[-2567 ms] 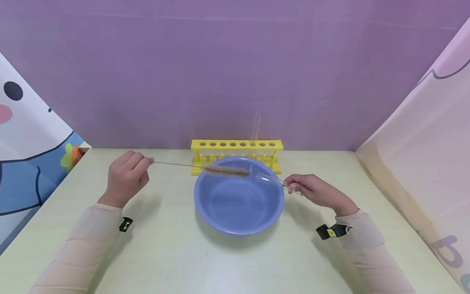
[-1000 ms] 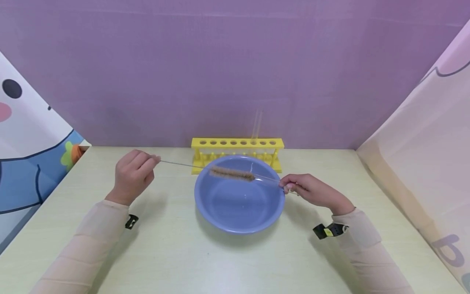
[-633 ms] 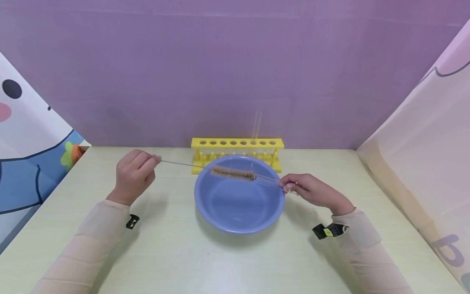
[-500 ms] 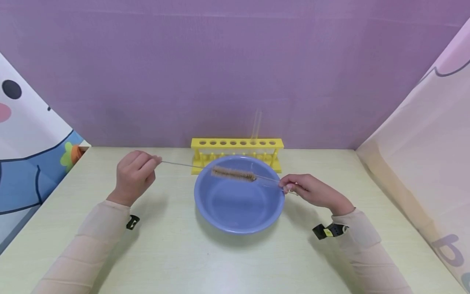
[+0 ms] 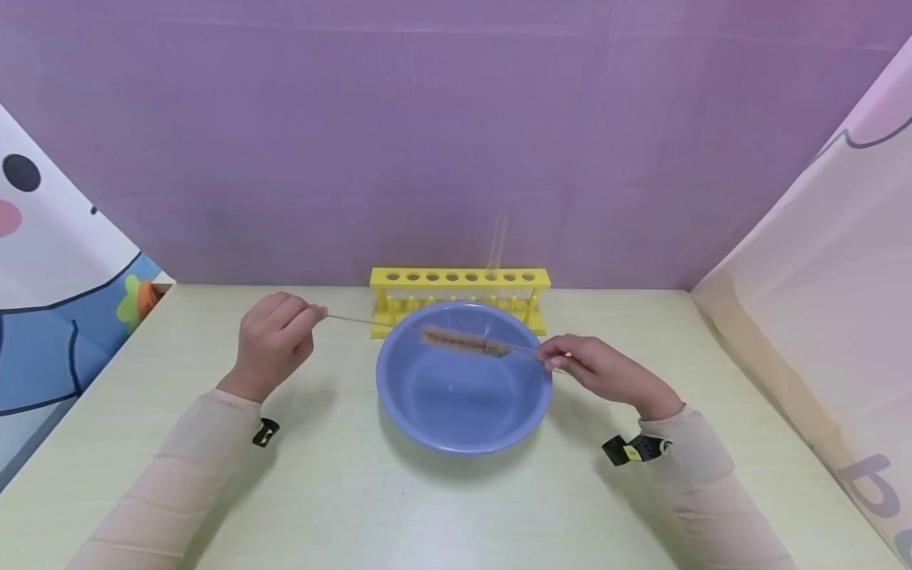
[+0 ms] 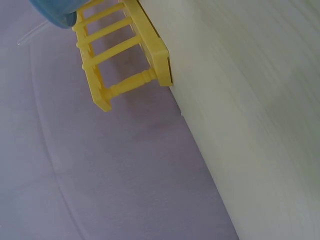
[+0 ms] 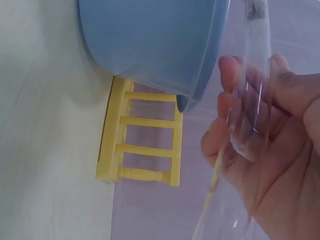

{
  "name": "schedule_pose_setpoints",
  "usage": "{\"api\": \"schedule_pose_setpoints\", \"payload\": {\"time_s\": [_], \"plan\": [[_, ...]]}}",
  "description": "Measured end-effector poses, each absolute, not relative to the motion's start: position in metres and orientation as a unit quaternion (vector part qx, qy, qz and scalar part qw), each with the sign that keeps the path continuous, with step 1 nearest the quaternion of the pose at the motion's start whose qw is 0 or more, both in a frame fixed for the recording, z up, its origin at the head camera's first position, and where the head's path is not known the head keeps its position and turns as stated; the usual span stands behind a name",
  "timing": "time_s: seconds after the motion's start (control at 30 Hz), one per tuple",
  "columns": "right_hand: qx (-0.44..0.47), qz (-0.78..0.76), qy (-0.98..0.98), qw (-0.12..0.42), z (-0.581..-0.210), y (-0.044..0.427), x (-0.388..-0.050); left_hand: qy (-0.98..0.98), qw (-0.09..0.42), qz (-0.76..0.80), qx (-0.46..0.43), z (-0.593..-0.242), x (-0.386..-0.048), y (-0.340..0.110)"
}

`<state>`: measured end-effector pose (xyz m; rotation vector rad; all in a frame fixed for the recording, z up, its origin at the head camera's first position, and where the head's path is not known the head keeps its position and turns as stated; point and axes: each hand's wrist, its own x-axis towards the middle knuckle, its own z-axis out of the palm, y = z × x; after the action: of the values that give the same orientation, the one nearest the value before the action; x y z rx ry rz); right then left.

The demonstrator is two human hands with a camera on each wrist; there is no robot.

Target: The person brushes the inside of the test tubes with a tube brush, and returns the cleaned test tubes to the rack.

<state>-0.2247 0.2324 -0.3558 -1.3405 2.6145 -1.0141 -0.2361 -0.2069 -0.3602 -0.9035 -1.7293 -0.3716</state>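
Bristles now nearer R hand: L hand has come across to the right w/ the test-tube brush, and the gap to the test tube seen 2.6 s ago is gone. R hand slightly left of then. Brush tip looks to be at or just inside tube mouth; exact depth can't tell. Both over blue basin, well clear of the bench. Yellow rack behind, w/ a 2nd tube standing tilted in it.

Fingers: L curled, pinching far end of wire handle; R thumb + fingers closed round tube, approx. at its closed end.

Handling (est.): brush v. light, wire stiff but springy, bristles give. Tube light, rigid, prob. glass: fragile, slippery if wet. Hold brush well back on wire; tube round its body, gentle squeeze, mouth kept free, push in line w/ tube axis.
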Motion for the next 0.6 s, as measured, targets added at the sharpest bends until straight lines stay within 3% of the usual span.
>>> {"api": "schedule_pose_setpoints", "payload": {"time_s": [0.6], "plan": [[-0.437,-0.295,0.846,-0.084,-0.3609,0.2303,-0.2259,-0.766,0.479,-0.151,-0.401,-0.3506,-0.2285,-0.2004]]}}
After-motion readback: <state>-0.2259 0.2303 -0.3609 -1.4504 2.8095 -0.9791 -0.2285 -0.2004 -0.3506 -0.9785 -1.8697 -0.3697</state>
